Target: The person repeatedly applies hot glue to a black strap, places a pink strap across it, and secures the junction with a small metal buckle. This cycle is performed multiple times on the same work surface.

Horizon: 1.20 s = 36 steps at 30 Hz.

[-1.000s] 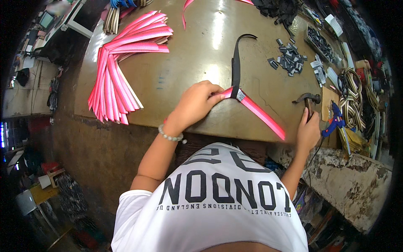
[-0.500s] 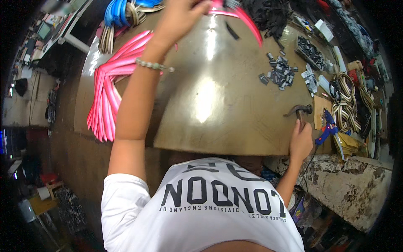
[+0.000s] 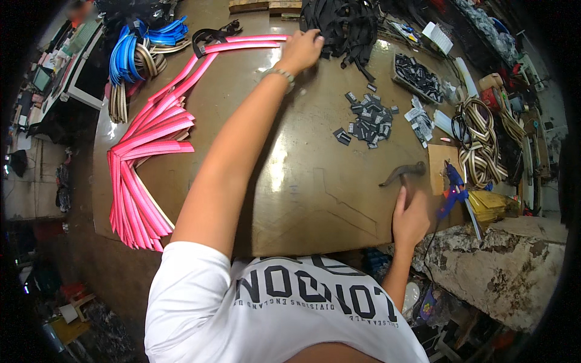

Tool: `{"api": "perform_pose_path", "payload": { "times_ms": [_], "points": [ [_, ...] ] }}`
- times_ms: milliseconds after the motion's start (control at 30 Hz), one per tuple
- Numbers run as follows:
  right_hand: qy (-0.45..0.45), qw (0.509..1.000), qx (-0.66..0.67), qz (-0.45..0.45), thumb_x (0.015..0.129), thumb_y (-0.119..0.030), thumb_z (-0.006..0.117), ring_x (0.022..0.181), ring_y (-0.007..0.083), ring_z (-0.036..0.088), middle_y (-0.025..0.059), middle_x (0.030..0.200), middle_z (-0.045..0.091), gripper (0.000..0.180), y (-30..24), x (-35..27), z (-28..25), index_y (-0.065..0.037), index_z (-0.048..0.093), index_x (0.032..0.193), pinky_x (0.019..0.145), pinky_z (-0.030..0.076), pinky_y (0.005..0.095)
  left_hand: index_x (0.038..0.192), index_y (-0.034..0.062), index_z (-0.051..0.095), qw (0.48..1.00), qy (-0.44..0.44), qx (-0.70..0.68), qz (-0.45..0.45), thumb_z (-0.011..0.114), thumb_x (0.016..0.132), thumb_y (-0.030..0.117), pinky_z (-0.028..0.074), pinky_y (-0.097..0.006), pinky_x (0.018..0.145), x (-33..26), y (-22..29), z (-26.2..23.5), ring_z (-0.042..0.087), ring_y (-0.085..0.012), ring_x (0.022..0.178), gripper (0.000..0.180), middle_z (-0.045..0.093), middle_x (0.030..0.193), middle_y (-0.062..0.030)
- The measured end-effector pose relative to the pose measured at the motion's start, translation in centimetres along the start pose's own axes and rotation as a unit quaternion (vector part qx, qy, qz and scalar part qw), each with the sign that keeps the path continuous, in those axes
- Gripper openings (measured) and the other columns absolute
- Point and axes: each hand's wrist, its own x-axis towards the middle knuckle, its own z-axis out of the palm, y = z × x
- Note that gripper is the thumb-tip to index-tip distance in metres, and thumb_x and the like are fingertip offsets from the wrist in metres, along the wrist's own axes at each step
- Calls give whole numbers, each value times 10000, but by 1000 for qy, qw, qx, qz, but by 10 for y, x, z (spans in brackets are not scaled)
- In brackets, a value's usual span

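Note:
My left hand (image 3: 301, 52) reaches to the far middle of the table, its fingers curled at the edge of a pile of black straps (image 3: 345, 27). What sits between those fingers is hidden. Pink strips (image 3: 251, 42) run from the far left to beside this hand, with a black strap (image 3: 203, 45) at their bend. In my right hand (image 3: 413, 212), near the front right, is a claw hammer (image 3: 404, 173), slightly blurred. More pink strips (image 3: 130, 172) lie bent and fanned on the left.
Loose dark buckle-like pieces (image 3: 372, 121) lie right of centre, and a tray (image 3: 417, 78) of similar pieces stands behind. A blue glue gun (image 3: 454, 187) with a cord and coiled striped piping (image 3: 481, 145) are at right. Blue strip bundles (image 3: 127, 57) sit far left.
My left hand has moved right, from the pink strips to the black straps. Those strips now lie left of it. The view has shifted, and my right hand still holds the hammer.

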Motion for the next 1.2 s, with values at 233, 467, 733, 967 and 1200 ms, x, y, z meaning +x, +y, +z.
{"api": "perform_pose_path", "payload": {
  "times_ms": [233,467,733,967,1200],
  "points": [
    [13,999,41,-9,963,-405,563,798,366,652,164,983,623,372,3,-3,-3,-52,592,1076,644,513,469,930,114,763,992,-1,57,112,713,837,382,505,-431,817,-13,14,-50,634,-322,953,289,668,966,-112],
    [71,994,-38,-78,954,-395,583,1114,391,557,217,1236,546,421,-14,13,-16,-44,583,1188,948,446,473,904,63,752,998,49,-33,19,664,898,357,520,-379,721,-60,0,-134,673,-313,817,308,702,883,-137],
    [-435,408,803,13,1013,-313,553,888,108,569,46,1078,586,399,-135,-16,-34,-4,576,1264,712,487,249,855,-22,686,956,-44,-283,-60,682,914,286,419,-282,580,-216,78,-173,498,-82,628,314,615,672,-49],
    [-642,361,673,-76,953,-173,656,681,47,588,11,877,644,270,-165,92,14,13,613,1144,523,464,146,886,-40,687,899,-211,-268,-275,692,922,199,388,-249,541,-325,88,-221,446,-58,591,242,563,624,-20],
    [-388,642,632,-195,920,-209,701,770,87,634,25,937,681,279,-226,145,44,-6,663,1106,643,501,205,929,-57,670,811,-309,-372,-328,687,930,205,450,-227,493,-359,105,-214,576,-66,516,263,636,660,-48]
  ]
}}
